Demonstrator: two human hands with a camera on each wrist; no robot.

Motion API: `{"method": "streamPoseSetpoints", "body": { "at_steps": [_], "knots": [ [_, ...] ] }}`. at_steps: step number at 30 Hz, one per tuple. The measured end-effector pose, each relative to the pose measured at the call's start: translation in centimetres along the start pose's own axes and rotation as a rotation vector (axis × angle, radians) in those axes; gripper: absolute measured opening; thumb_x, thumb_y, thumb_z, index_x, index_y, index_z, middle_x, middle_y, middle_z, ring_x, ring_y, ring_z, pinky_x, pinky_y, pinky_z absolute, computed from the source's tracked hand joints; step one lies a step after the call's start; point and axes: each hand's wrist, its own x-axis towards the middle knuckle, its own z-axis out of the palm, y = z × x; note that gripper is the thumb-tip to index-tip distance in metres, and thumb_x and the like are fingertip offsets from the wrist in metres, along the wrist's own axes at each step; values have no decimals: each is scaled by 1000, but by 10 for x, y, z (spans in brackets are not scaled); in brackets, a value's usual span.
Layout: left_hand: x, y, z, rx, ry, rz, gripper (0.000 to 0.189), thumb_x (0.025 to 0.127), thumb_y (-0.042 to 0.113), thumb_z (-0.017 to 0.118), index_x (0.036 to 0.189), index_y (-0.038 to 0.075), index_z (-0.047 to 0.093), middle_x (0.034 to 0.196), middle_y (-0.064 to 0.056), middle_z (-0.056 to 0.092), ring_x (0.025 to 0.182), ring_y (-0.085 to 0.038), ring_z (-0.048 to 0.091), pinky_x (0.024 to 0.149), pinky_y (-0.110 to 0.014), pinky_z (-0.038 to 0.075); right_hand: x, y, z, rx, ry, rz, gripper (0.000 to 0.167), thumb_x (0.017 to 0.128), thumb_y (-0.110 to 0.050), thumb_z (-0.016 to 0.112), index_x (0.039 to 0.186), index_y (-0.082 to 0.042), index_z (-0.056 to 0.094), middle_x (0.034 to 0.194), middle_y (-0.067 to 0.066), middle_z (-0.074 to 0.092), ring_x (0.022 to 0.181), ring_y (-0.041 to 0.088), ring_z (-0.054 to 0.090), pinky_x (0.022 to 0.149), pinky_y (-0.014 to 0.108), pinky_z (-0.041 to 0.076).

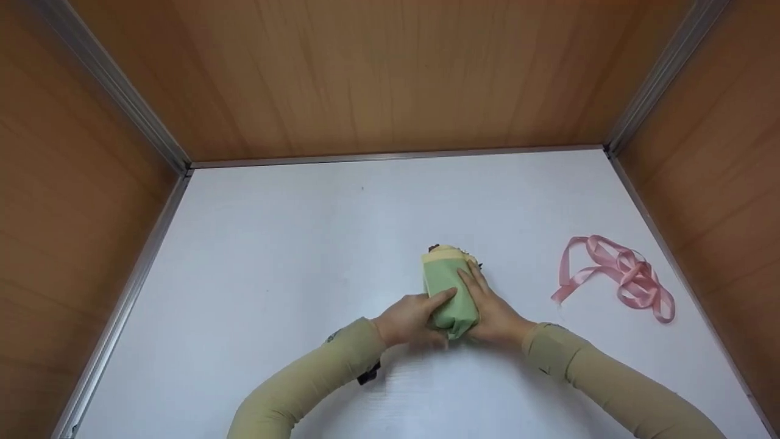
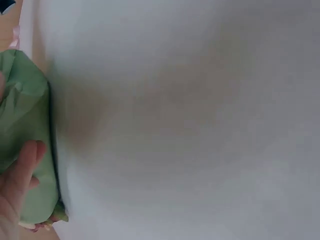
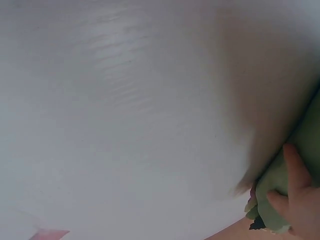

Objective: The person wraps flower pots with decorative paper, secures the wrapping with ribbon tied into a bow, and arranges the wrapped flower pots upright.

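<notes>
A small bouquet (image 1: 448, 283) in green wrapping with a cream upper edge is held above the white table, its flower end pointing away from me. Bits of dark red and green show at that end. My left hand (image 1: 409, 320) grips the lower left side, thumb across the front. My right hand (image 1: 495, 314) holds the right side, fingers spread along the wrapping. In the left wrist view the green wrapping (image 2: 30, 120) looks creased at its gathered end. Leaves (image 3: 257, 223) stick out past the wrapping in the right wrist view. Parts of both hands are hidden behind the bouquet.
A loose, tangled pink ribbon (image 1: 637, 281) lies on the white table (image 1: 292, 244) to the right of the bouquet. Wooden panels (image 1: 396, 79) with metal edging stand at the back, left and right.
</notes>
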Motion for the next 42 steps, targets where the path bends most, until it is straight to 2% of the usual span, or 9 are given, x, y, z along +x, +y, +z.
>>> {"method": "streamPoseSetpoints", "body": {
  "at_steps": [7, 13, 20, 26, 31, 34, 38, 40, 42],
  "knots": [
    [4, 3, -2, 27, 1, -7, 70, 86, 40, 67, 141, 12, 35, 102, -11, 69, 91, -15, 66, 79, -24, 52, 0, 1, 3, 18, 24, 9, 113, 65, -20, 83, 151, -7, 11, 157, 21, -2, 142, 40, 16, 102, 49, 40],
    [3, 2, 1, 44, 52, 5, 66, 87, 35, 67, 140, 12, 35, 99, -13, 69, 89, -17, 67, 78, -24, 53, 1, 0, 4, 45, 20, 44, 113, 69, -28, 83, 152, -9, 9, 158, 16, -4, 144, 37, 11, 106, 48, 36],
    [2, -1, 4, 59, 83, 16, 67, 87, 34, 68, 141, 13, 36, 99, -16, 69, 89, -19, 67, 77, -24, 53, 2, -1, 4, 46, 41, 34, 114, 69, -34, 83, 152, -9, 10, 158, 17, -3, 144, 38, 11, 106, 50, 35],
    [2, 0, 5, 64, 92, 5, 67, 86, 34, 69, 140, 13, 37, 97, -14, 70, 88, -18, 68, 77, -24, 53, 2, -2, -1, 58, -9, 22, 117, 68, -38, 84, 152, -9, 8, 158, 18, -6, 144, 40, 9, 107, 51, 34],
    [2, 3, 6, 72, 98, 8, 66, 86, 34, 69, 140, 12, 36, 99, -14, 70, 90, -19, 68, 79, -25, 53, -2, 1, -25, 104, -155, 17, 123, 66, -34, 86, 152, -11, 2, 158, 18, -9, 142, 43, 9, 107, 56, 30],
    [2, 4, 6, 72, 99, 13, 65, 87, 35, 68, 139, 13, 36, 99, -13, 70, 89, -18, 68, 79, -26, 53, -6, 10, -50, 165, -217, 56, 103, 80, -33, 76, 152, -10, 7, 158, 19, 0, 140, 45, 18, 107, 59, 29],
    [2, 5, 7, 97, 95, 14, 65, 87, 39, 67, 138, 16, 35, 94, -11, 70, 83, -16, 67, 76, -27, 53, -16, 31, -89, 166, -157, 212, 65, 97, -39, 51, 147, -4, 30, 151, 22, 29, 129, 45, 39, 103, 60, 34],
    [1, 5, 8, 118, 96, 11, 65, 87, 40, 66, 138, 16, 35, 92, -10, 70, 81, -16, 67, 74, -28, 54, -22, 44, -108, 113, -93, 294, 59, 98, -42, 46, 140, 0, 41, 143, 25, 41, 123, 45, 45, 100, 58, 38],
    [0, 5, 9, 135, 96, 6, 65, 87, 40, 66, 139, 15, 35, 91, -10, 70, 80, -17, 67, 72, -28, 54, -30, 59, -125, 53, -29, 357, 59, 97, -41, 48, 134, 4, 46, 137, 28, 46, 119, 46, 48, 97, 57, 41]
  ]
}}
